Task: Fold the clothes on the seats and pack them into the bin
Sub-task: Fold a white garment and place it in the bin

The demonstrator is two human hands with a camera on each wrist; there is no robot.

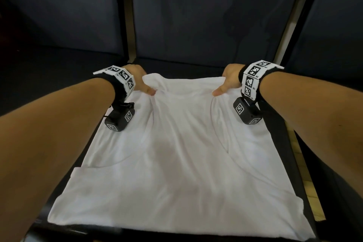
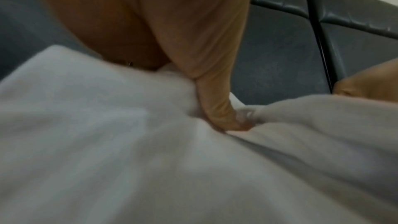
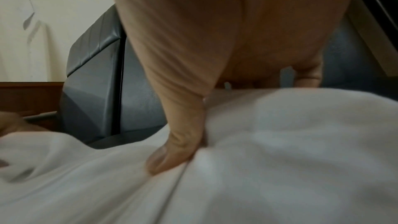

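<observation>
Shirt [image 1: 176, 153], white, spread flat across the seat [image 1: 196, 65], far edge near its back. Left hand [image 1: 140, 82] and right hand [image 1: 228, 80] each pinch that edge. Looks soft, light, limp; best held at corners.

Head view: above, facing down at seat [image 1: 279, 139]. Wrist views: very near, low, facing seat backs; all share white T-shirt [image 1: 176, 153].

Shirt [image 1: 180, 153]: white matt cloth, soft. Seat backrest [image 2: 280, 43]: dark, slightly glossy, probably leatherette.
</observation>
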